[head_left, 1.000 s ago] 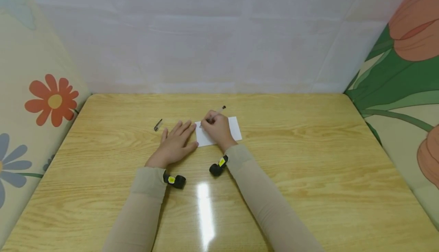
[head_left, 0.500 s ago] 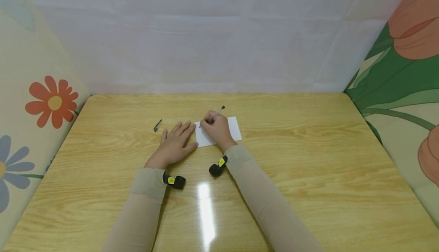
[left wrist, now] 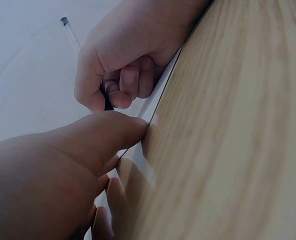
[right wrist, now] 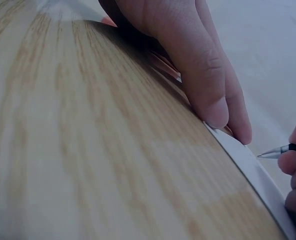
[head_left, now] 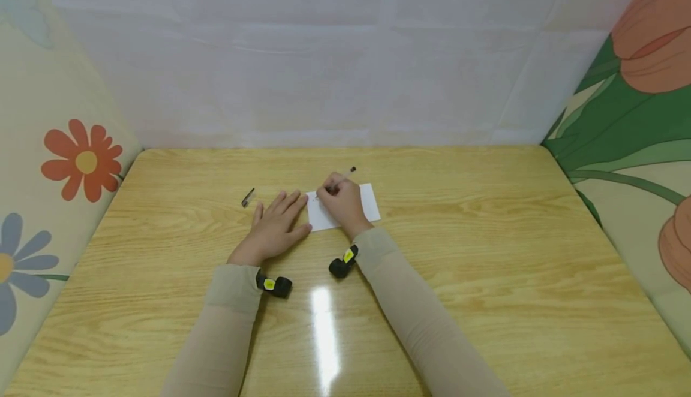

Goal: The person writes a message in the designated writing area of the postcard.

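A small white paper [head_left: 370, 204] lies on the wooden table, with faint dark marks near its upper left corner. My right hand [head_left: 344, 206] rests over it and pinches a pen [head_left: 346, 174] with a clear barrel and dark end. In the right wrist view the metal tip of the pen [right wrist: 272, 153] points at the paper [right wrist: 248, 162]; whether it touches cannot be told. My left hand [head_left: 272, 229] lies flat, fingers spread, its thumb and fingertips at the paper's left edge. Left of that hand lies a pen cap [head_left: 248, 198], clear with a dark clip.
The wooden table [head_left: 486, 253] runs back to a white cloth [head_left: 324, 73]. Flower-patterned panels [head_left: 81, 85] stand at both sides. Each wrist wears a small black camera [head_left: 282, 286] on a strap. A bright light reflection falls on the table between the forearms.
The pen in my right hand has shifted very slightly, and dark marks show more plainly at the paper's upper left. My left hand and the cap stay put.
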`<state>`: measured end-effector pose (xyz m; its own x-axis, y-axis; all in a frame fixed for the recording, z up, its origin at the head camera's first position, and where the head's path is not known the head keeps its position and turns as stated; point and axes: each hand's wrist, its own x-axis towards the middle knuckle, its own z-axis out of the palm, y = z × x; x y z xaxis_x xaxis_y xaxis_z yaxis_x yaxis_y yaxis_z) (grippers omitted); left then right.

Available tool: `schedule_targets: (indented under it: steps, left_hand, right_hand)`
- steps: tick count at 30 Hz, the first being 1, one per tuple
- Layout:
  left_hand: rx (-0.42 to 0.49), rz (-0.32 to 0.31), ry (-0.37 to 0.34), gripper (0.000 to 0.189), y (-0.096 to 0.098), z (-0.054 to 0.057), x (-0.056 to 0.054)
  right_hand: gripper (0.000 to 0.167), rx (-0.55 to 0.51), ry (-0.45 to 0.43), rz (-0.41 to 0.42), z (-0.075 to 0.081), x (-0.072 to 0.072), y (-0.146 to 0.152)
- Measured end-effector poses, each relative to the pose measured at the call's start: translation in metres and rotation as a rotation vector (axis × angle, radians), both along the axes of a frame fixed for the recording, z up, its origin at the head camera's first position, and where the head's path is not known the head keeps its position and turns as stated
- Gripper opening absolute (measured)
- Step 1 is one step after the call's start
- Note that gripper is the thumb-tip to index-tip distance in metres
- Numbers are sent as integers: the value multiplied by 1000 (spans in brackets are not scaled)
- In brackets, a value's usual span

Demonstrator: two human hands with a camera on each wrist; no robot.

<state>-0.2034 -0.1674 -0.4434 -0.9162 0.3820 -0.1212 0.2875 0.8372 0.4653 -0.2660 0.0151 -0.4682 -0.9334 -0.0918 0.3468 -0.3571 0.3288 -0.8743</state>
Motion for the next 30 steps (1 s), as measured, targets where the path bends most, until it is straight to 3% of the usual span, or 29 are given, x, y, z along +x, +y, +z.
schedule_targets:
  steps: [30]
  left_hand:
    - [7,2,-14,71,1,2,2]
  right_hand:
    - [9,11,-26,23,-1,0,0]
